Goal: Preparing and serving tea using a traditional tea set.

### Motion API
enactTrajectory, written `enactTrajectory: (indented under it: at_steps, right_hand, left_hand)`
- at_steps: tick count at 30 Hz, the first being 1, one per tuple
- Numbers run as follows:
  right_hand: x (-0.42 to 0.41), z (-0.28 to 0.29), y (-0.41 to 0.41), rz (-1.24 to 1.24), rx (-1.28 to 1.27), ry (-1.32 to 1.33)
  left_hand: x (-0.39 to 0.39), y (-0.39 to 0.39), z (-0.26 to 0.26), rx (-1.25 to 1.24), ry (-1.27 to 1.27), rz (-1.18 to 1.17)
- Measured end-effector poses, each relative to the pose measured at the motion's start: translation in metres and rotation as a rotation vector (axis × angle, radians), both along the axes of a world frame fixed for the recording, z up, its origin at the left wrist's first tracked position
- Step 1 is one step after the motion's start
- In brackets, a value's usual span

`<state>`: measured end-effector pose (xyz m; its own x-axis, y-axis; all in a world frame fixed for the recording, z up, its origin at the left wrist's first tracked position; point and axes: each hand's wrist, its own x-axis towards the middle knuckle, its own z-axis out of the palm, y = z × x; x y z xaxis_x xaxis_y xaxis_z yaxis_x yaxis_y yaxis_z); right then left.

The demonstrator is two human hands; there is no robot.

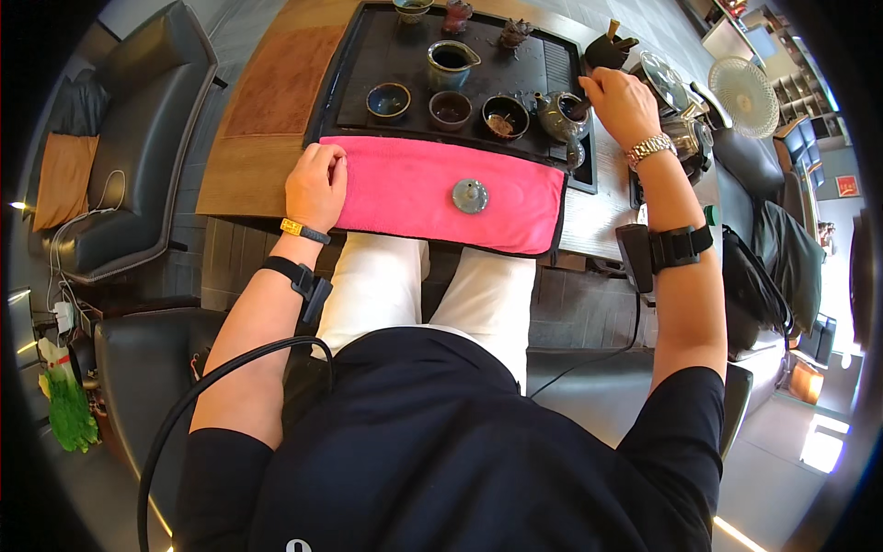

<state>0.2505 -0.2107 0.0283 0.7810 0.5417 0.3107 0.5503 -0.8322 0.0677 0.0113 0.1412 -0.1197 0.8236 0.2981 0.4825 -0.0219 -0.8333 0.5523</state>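
My right hand [623,103] grips a dark slim tool [581,109], its kind unclear, at the open top of a glazed teapot [560,123]. The teapot stands at the right end of a black tea tray [359,83]. A pink towel [407,183] lies along the table's near edge, with my left hand [317,188] resting at its left end, fingers curled; whether they pinch the cloth is unclear. On the towel sits a grey-blue teapot lid [470,196]. Beside the teapot is a dark bowl with brown matter [505,118], then a brown cup [450,110] and a blue-glazed cup [388,101].
Behind the cups stands a spouted pitcher [450,63]. Two small figurines [457,16] [515,33] and another cup [412,10] are at the tray's far side. A black tool holder [607,52], a glass lid [662,72] and a metal kettle [690,138] stand right. A brown mat [283,83] lies left.
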Motion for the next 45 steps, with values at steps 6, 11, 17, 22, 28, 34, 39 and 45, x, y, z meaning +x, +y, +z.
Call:
enactTrajectory:
  at_steps: [6, 11, 17, 22, 28, 34, 39, 45]
  right_hand:
    - [0.005, -0.004, 0.008, -0.019, 0.002, -0.031]
    - [0.0, 0.0, -0.001, -0.019, -0.008, 0.021]
    - [-0.001, -0.003, 0.007, -0.032, 0.0, -0.003]
    - [-0.004, 0.004, 0.0, 0.014, -0.04, 0.011]
    - [-0.012, 0.008, 0.007, 0.014, 0.006, -0.02]
    - [-0.051, 0.0, -0.014, -0.034, 0.144, -0.148]
    - [-0.086, -0.031, -0.023, -0.119, 0.343, -0.18]
    - [-0.106, -0.04, -0.029, -0.161, 0.543, -0.209]
  left_hand:
    - [0.0, -0.001, 0.001, 0.006, 0.016, -0.004]
    - [-0.001, 0.0, -0.001, 0.01, 0.001, -0.001]
    - [0.001, 0.002, -0.005, 0.015, -0.028, -0.021]
    - [0.001, -0.001, 0.0, -0.002, 0.002, -0.004]
    - [0.001, -0.001, 0.0, -0.006, -0.001, -0.013]
    - [0.0, 0.002, -0.001, 0.006, -0.01, -0.016]
    - [0.001, 0.001, -0.003, -0.002, -0.004, -0.012]
    - [0.001, 0.003, -0.002, 0.019, -0.003, -0.005]
